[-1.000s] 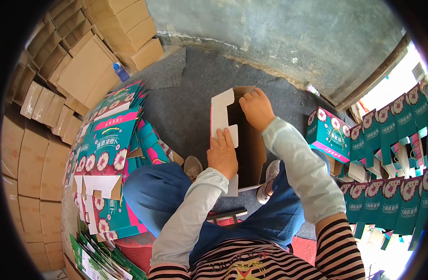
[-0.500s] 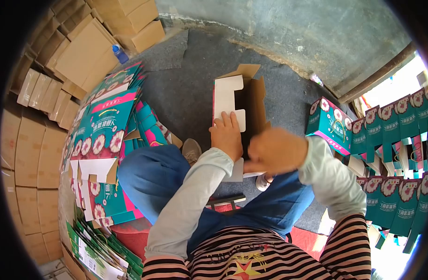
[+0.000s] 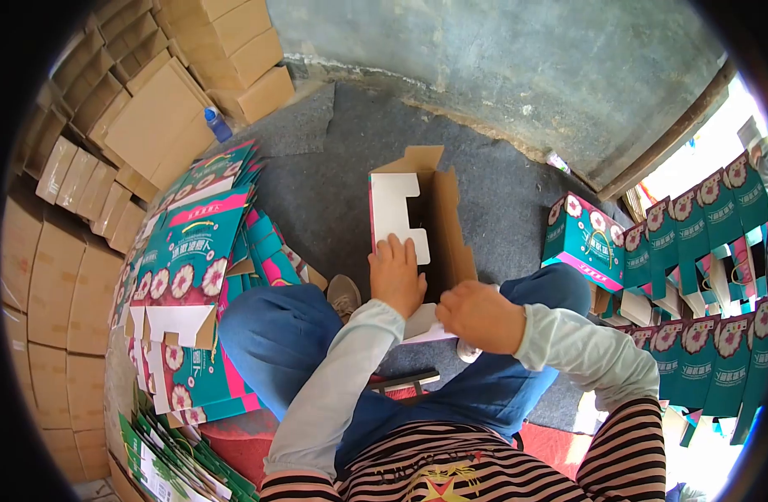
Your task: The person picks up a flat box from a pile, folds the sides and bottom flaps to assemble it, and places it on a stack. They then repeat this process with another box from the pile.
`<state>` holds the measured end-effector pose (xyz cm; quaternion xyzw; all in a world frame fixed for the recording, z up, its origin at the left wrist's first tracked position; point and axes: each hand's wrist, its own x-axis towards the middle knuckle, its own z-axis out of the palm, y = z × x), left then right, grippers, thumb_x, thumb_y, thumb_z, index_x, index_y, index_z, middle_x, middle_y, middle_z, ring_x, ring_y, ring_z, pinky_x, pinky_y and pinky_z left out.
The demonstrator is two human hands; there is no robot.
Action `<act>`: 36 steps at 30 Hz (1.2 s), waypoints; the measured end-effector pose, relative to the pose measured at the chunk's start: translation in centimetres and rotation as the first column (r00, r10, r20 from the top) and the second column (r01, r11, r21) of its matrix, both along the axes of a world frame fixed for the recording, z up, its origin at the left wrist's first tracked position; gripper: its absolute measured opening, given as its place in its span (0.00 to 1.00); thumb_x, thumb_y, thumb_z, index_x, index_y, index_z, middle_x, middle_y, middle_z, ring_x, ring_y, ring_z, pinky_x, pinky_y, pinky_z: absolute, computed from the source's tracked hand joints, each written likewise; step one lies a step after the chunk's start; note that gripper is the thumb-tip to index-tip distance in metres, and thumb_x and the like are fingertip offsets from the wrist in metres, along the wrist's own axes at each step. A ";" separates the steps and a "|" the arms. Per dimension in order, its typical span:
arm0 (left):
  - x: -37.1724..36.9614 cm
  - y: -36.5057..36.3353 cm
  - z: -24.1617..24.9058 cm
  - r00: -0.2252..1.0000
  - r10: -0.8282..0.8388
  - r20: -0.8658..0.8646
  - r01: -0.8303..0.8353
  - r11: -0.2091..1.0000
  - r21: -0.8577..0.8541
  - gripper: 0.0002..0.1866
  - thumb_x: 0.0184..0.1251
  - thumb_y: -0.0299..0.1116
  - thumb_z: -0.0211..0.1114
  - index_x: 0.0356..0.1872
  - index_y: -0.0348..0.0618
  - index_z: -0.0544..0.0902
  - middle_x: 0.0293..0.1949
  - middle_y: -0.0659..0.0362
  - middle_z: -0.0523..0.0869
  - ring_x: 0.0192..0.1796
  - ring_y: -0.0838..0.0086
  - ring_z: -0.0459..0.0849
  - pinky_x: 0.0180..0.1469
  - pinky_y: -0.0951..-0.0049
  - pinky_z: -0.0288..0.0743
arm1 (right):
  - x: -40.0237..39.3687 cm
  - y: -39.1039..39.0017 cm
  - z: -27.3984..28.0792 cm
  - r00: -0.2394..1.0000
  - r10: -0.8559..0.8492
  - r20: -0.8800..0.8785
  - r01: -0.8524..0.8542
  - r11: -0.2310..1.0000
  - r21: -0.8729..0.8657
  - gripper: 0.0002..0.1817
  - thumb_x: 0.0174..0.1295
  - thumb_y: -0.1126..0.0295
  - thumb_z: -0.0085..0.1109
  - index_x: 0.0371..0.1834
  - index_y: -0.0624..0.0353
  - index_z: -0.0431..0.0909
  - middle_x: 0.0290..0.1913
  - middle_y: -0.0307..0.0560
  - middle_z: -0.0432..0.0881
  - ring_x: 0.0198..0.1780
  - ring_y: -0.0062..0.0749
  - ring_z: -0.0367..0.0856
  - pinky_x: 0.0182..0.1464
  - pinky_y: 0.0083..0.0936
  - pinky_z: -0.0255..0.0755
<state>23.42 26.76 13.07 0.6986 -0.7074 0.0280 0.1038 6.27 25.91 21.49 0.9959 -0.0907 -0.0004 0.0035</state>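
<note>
The half-folded carton [image 3: 417, 226] stands on the grey floor mat [image 3: 334, 180] directly ahead of the seated person, between the knees, with its open mouth turned upward. Its long axis runs from near to far, away from the body. Both hands sit at its near end.

The left hand [image 3: 396, 276] lies palm-down, fingers spread flat, pressing the white notched flap [image 3: 398, 213] on the carton's left side. The right hand [image 3: 482, 316] is half curled at the near right corner, fingers closed on a white bottom flap [image 3: 422, 325]. The left hand reaches further along the carton; the right is the nearer to the body.

Material: corrugated board, raw brown inside, white on the flap faces, a pink printed edge down the left wall. The flap is die-cut with a stepped notch. Surfaces are stiff, flat and matt.

Surroundings: a fanned stack of flat printed blanks [image 3: 192, 259], teal with pink flowers, lies to the left. Finished teal boxes [image 3: 586, 238] stand in rows on the right. Plain brown cartons [image 3: 225, 50] are piled far left, a blue bottle [image 3: 217, 125] beside them.
</note>
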 end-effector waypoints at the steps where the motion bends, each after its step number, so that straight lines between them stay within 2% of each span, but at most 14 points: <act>1: 0.5 0.4 -0.1 0.999 -0.040 -0.038 0.038 0.999 -0.037 0.33 0.55 0.45 0.64 0.60 0.36 0.71 0.60 0.43 0.69 0.57 0.52 0.68 0.54 0.57 0.66 | 0.5 -0.4 -0.3 0.996 -0.085 -0.021 0.084 0.996 -0.027 0.12 0.49 0.60 0.63 0.29 0.55 0.77 0.28 0.40 0.77 0.34 0.34 0.78 0.37 0.28 0.70; 3: 1.2 1.2 -0.3 0.985 -0.095 -0.143 0.085 0.993 -0.078 0.30 0.58 0.44 0.61 0.59 0.35 0.72 0.59 0.41 0.69 0.59 0.49 0.67 0.58 0.55 0.63 | 1.8 -0.9 -0.6 0.953 -0.280 -0.117 0.273 0.959 -0.075 0.19 0.45 0.54 0.69 0.31 0.57 0.78 0.30 0.41 0.78 0.35 0.33 0.79 0.34 0.29 0.70; 7: 1.5 3.2 -0.8 0.883 -0.105 -0.458 0.110 0.994 -0.015 0.27 0.64 0.43 0.58 0.57 0.32 0.73 0.64 0.37 0.65 0.69 0.43 0.58 0.67 0.51 0.55 | 3.2 -3.3 -2.5 0.922 -0.320 -0.217 0.303 0.947 -0.109 0.22 0.45 0.51 0.69 0.32 0.58 0.79 0.31 0.43 0.79 0.34 0.33 0.79 0.35 0.27 0.71; 13: -0.4 6.5 -0.1 0.932 -0.064 -0.357 0.063 0.998 -0.012 0.37 0.59 0.51 0.62 0.62 0.32 0.68 0.67 0.38 0.60 0.71 0.45 0.54 0.68 0.48 0.49 | 4.2 -9.1 -2.0 0.886 -0.401 -0.232 0.448 0.870 0.207 0.25 0.51 0.52 0.63 0.37 0.67 0.77 0.38 0.58 0.79 0.41 0.50 0.81 0.42 0.39 0.75; 14: -0.6 6.6 -0.4 0.942 -0.058 -0.332 0.056 0.998 -0.015 0.38 0.58 0.52 0.63 0.63 0.32 0.67 0.67 0.38 0.60 0.71 0.45 0.53 0.68 0.47 0.49 | 4.3 -11.1 -3.1 0.847 -0.531 -0.006 0.514 0.817 0.260 0.27 0.53 0.52 0.61 0.41 0.70 0.75 0.40 0.62 0.78 0.43 0.53 0.80 0.47 0.42 0.73; 17: -1.2 6.8 0.1 0.955 -0.062 -0.288 0.062 0.998 -0.008 0.35 0.58 0.47 0.63 0.63 0.36 0.68 0.67 0.40 0.61 0.70 0.45 0.56 0.68 0.45 0.51 | 5.1 -17.8 -6.7 0.472 -0.745 0.472 0.620 0.661 0.423 0.35 0.56 0.51 0.55 0.54 0.77 0.67 0.49 0.71 0.75 0.50 0.59 0.77 0.56 0.45 0.67; 19: -2.1 6.8 0.7 0.963 -0.083 -0.258 0.078 0.996 -0.031 0.30 0.58 0.39 0.63 0.62 0.41 0.70 0.66 0.41 0.64 0.68 0.48 0.61 0.67 0.46 0.53 | 6.4 -21.0 -6.4 0.185 -0.879 0.440 0.445 0.474 0.760 0.33 0.58 0.51 0.53 0.52 0.76 0.70 0.50 0.73 0.75 0.53 0.60 0.75 0.59 0.44 0.65; 21: -2.9 6.9 0.2 0.961 -0.204 -0.184 0.190 0.977 -0.092 0.28 0.57 0.37 0.63 0.60 0.42 0.72 0.65 0.42 0.65 0.68 0.50 0.62 0.67 0.47 0.54 | 6.5 -21.9 -6.2 0.175 -0.950 0.258 0.279 0.299 0.913 0.31 0.59 0.51 0.51 0.49 0.74 0.74 0.50 0.72 0.76 0.54 0.60 0.74 0.61 0.43 0.64; 23: -3.8 7.1 -1.2 0.940 -0.289 -0.179 0.263 0.952 -0.155 0.26 0.54 0.38 0.64 0.55 0.40 0.75 0.63 0.43 0.68 0.66 0.53 0.65 0.66 0.47 0.55 | 6.2 -21.5 -3.3 0.420 -0.907 0.033 0.255 0.153 0.955 0.29 0.59 0.51 0.50 0.45 0.71 0.79 0.48 0.70 0.78 0.55 0.59 0.74 0.60 0.43 0.65; 26: -4.9 6.8 -0.7 0.895 -0.229 -0.382 0.201 0.973 -0.112 0.28 0.54 0.45 0.65 0.53 0.37 0.76 0.61 0.42 0.69 0.65 0.51 0.65 0.66 0.46 0.54 | 7.0 -23.4 -4.7 0.771 -0.591 -0.236 0.600 0.553 0.578 0.24 0.56 0.51 0.55 0.35 0.64 0.84 0.42 0.64 0.82 0.55 0.54 0.76 0.57 0.43 0.68; 27: -5.5 6.9 0.2 0.867 -0.178 -0.465 0.137 0.983 -0.120 0.31 0.53 0.51 0.66 0.49 0.34 0.76 0.59 0.41 0.70 0.64 0.49 0.65 0.65 0.42 0.52 | 7.2 -23.2 -5.7 0.759 -0.604 -0.242 0.647 0.658 0.386 0.24 0.51 0.52 0.62 0.42 0.62 0.81 0.45 0.58 0.83 0.54 0.48 0.78 0.54 0.41 0.72; 30: -6.7 6.2 2.1 0.928 -0.023 -0.371 0.059 0.995 0.086 0.31 0.54 0.54 0.66 0.45 0.31 0.76 0.58 0.41 0.71 0.63 0.48 0.65 0.63 0.39 0.51 | 7.2 -21.5 -5.9 0.725 -0.684 -0.081 0.686 0.728 -0.009 0.28 0.49 0.53 0.66 0.50 0.59 0.76 0.47 0.55 0.81 0.54 0.46 0.78 0.53 0.39 0.73; 33: -7.6 5.2 0.9 0.938 0.038 -0.344 -0.002 0.995 0.105 0.28 0.53 0.50 0.67 0.42 0.31 0.76 0.58 0.42 0.72 0.63 0.50 0.66 0.62 0.37 0.51 | 7.5 -22.0 -4.9 0.669 -0.683 -0.293 0.726 0.684 0.063 0.33 0.50 0.52 0.66 0.56 0.57 0.70 0.49 0.54 0.80 0.54 0.46 0.78 0.54 0.37 0.73; 36: -8.6 5.5 0.0 0.961 -0.031 -0.275 0.038 0.999 0.018 0.26 0.54 0.43 0.64 0.47 0.30 0.75 0.58 0.43 0.72 0.63 0.52 0.66 0.63 0.39 0.52 | 6.6 -22.6 -3.8 0.693 -0.653 -0.306 0.714 0.681 0.165 0.32 0.51 0.50 0.65 0.55 0.58 0.71 0.49 0.55 0.80 0.54 0.47 0.78 0.54 0.39 0.73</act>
